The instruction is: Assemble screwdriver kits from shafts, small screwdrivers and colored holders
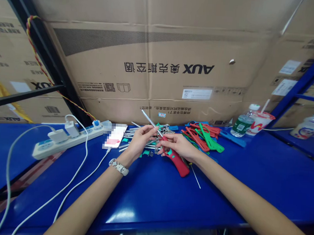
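Note:
My left hand point(140, 140) pinches a thin silver metal tube point(148, 117), which slants up to the left. In my right hand point(180, 145) is a red plastic handle point(179, 164) with small green parts, its wide end pointing down to the right. The tube's lower end meets the top of the red handle between my fingers; the exact joint is partly hidden. Behind my hands lie more metal tubes point(130, 133) and small green and metal parts. Red handles point(198, 139) and green handles point(208, 138) are piled to the right. A thin screwdriver point(196, 177) lies beside the held handle.
On the blue table point(146, 199), a white power strip point(70, 142) with cables and a phone point(116, 135) lie left. A water bottle point(243, 121) and a cup point(261, 124) stand at the right back. A large cardboard box point(162, 46) rises behind; blue posts flank it.

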A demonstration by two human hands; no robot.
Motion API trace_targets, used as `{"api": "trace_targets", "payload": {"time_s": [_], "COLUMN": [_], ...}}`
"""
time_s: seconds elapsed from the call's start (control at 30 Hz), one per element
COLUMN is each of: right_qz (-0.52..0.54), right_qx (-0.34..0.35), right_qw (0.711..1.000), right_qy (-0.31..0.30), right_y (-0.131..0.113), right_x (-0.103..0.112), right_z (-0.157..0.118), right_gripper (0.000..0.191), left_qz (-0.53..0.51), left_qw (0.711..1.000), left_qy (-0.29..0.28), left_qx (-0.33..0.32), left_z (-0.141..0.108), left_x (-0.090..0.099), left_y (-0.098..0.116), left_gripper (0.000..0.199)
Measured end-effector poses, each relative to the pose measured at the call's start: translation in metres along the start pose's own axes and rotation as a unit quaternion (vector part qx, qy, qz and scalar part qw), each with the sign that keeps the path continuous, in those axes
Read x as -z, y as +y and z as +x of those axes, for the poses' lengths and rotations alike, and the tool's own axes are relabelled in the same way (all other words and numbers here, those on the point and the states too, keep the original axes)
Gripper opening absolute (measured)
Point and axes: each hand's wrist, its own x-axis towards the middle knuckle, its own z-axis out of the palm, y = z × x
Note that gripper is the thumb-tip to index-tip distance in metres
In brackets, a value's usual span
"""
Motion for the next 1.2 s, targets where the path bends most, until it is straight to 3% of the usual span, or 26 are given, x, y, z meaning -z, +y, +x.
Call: {"api": "trace_targets", "payload": {"time_s": [0.1, 0.17, 0.33, 0.5, 0.57, 0.7, 0.9, 1.2], "right_qz": [-0.046, -0.103, -0.272, -0.367, -0.361, -0.293, -0.230, -0.241], "right_qx": [0.015, 0.056, 0.177, 0.171, 0.169, 0.181, 0.128, 0.127], "right_qw": [0.998, 0.992, 0.940, 0.902, 0.905, 0.932, 0.960, 0.957], "right_qy": [0.030, 0.054, 0.108, 0.151, 0.147, 0.113, 0.093, 0.095], "right_y": [-0.002, -0.005, -0.017, -0.024, -0.023, -0.019, -0.014, -0.008], "right_x": [0.001, 0.001, 0.003, 0.008, 0.009, 0.017, 0.034, 0.031], "right_z": [0.003, 0.004, 0.013, 0.037, 0.044, 0.047, 0.041, 0.048], "right_gripper": [0.035, 0.028, 0.020, 0.016, 0.015, 0.033, 0.029, 0.031], "left_qz": [0.018, 0.023, 0.053, 0.045, 0.027, -0.028, -0.083, -0.124], "left_qw": [1.000, 1.000, 0.997, 0.997, 0.997, 0.995, 0.993, 0.986], "left_qy": [0.002, -0.011, -0.034, -0.012, 0.006, 0.036, 0.041, 0.103], "left_qx": [-0.006, -0.008, -0.037, -0.057, -0.066, -0.090, -0.072, -0.047], "left_z": [0.000, 0.001, 0.004, 0.011, 0.015, 0.022, 0.031, 0.036], "left_x": [-0.003, -0.005, -0.016, -0.023, -0.022, -0.014, -0.004, -0.010], "left_y": [-0.001, 0.002, 0.011, 0.009, 0.005, 0.000, -0.002, -0.010], "left_gripper": [0.006, 0.008, 0.003, 0.016, 0.021, 0.028, 0.029, 0.012]}}
